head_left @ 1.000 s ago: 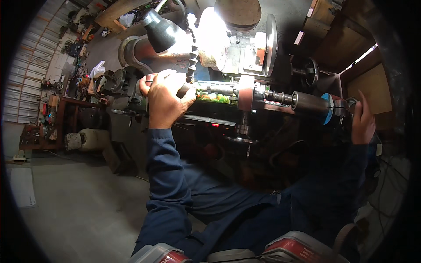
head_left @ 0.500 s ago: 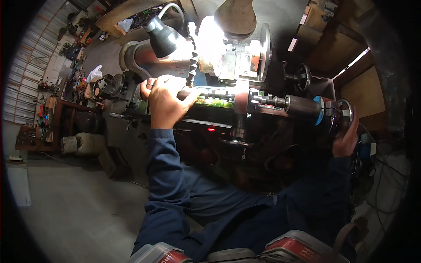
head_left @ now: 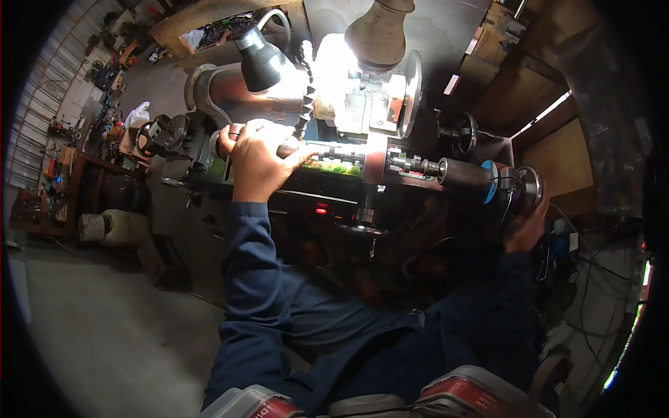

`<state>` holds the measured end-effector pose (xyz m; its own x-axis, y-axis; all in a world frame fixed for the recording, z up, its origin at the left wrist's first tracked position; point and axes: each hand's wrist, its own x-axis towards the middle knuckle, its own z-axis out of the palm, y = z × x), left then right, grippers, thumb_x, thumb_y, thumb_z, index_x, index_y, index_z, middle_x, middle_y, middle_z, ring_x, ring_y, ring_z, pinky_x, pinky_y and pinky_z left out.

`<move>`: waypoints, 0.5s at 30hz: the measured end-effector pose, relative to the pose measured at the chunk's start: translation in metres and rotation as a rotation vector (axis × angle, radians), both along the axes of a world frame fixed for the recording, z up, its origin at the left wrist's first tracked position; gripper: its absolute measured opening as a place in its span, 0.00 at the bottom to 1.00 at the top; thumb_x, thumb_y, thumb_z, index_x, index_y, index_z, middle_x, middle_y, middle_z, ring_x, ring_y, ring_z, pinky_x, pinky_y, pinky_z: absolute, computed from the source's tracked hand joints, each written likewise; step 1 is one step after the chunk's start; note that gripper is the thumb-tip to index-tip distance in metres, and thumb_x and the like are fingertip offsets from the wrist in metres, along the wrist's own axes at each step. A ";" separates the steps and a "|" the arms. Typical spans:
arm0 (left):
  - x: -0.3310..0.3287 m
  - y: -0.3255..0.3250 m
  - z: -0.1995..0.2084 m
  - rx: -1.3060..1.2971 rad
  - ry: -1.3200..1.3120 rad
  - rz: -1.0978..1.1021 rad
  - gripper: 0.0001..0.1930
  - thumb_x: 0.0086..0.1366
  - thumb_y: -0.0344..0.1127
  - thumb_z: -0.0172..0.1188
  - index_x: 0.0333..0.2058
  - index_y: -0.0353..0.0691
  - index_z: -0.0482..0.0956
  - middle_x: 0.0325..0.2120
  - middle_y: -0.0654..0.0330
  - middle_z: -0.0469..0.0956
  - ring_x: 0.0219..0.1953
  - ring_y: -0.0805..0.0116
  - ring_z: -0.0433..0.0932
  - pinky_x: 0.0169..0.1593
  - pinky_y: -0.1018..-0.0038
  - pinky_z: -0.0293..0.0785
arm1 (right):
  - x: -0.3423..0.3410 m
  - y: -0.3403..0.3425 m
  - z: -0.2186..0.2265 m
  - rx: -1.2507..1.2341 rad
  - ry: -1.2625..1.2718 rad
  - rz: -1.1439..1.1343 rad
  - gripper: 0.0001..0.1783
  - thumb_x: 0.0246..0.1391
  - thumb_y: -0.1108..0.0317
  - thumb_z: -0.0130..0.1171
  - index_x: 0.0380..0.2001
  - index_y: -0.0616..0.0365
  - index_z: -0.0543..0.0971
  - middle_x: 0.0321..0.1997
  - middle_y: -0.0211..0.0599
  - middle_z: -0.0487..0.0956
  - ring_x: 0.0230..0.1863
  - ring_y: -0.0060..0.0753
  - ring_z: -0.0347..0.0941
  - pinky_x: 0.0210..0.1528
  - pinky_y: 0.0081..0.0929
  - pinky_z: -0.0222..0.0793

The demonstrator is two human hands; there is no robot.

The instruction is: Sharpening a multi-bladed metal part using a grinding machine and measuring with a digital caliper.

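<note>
A lobed metal shaft that looks like a camshaft lies level across a grinding machine. My left hand is closed over the metal holder at the shaft's left end, thumb pointing along it; the palm hides most of that holder. To the right, the shaft runs through a reddish rest to a grey cylinder with a blue ring. Beyond the ring is a round metal handwheel. My right hand curls around its outer rim, its fingers partly in shadow.
A black work lamp and a segmented coolant hose stand just behind my left hand. Past the shaft is a large disc on the machine. A small handwheel juts out toward me. Cables hang at right.
The whole view has shifted, so the machine's right end and my right hand appear farther left. Both hands keep their places on the machine.
</note>
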<state>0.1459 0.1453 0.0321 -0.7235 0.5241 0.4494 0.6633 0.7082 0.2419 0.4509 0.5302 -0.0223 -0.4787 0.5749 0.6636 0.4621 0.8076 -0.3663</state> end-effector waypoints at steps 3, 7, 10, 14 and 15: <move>-0.002 -0.002 -0.004 0.049 0.041 -0.025 0.26 0.41 0.59 0.73 0.29 0.42 0.83 0.35 0.60 0.80 0.46 0.63 0.75 0.61 0.50 0.48 | 0.004 -0.008 -0.009 -0.135 0.076 0.106 0.31 0.64 0.55 0.48 0.62 0.66 0.61 0.62 0.60 0.66 0.59 0.59 0.68 0.56 0.43 0.65; 0.004 -0.003 0.002 0.062 0.095 0.016 0.22 0.42 0.56 0.74 0.31 0.47 0.86 0.32 0.61 0.82 0.44 0.60 0.74 0.60 0.53 0.52 | -0.033 -0.055 0.058 0.405 0.041 0.018 0.23 0.62 0.63 0.51 0.57 0.63 0.69 0.52 0.52 0.73 0.46 0.47 0.73 0.50 0.36 0.68; 0.004 -0.016 -0.001 0.073 0.042 0.029 0.25 0.39 0.59 0.74 0.31 0.48 0.86 0.33 0.61 0.82 0.46 0.61 0.74 0.61 0.49 0.47 | -0.101 -0.131 0.100 -0.196 0.049 0.713 0.12 0.60 0.68 0.54 0.45 0.58 0.79 0.39 0.43 0.79 0.34 0.39 0.77 0.37 0.31 0.73; -0.001 -0.013 -0.005 0.095 0.047 0.010 0.27 0.37 0.61 0.74 0.31 0.49 0.86 0.32 0.60 0.82 0.47 0.61 0.74 0.62 0.49 0.47 | -0.204 -0.200 0.128 -0.449 -0.260 0.938 0.24 0.64 0.51 0.50 0.35 0.65 0.79 0.23 0.42 0.79 0.22 0.43 0.72 0.32 0.33 0.68; -0.001 -0.008 -0.004 0.068 0.053 0.003 0.27 0.36 0.61 0.74 0.31 0.48 0.86 0.31 0.60 0.82 0.46 0.60 0.74 0.62 0.49 0.47 | -0.227 -0.207 0.122 -0.395 -0.329 0.883 0.26 0.64 0.49 0.48 0.33 0.65 0.79 0.23 0.46 0.78 0.23 0.46 0.73 0.32 0.37 0.68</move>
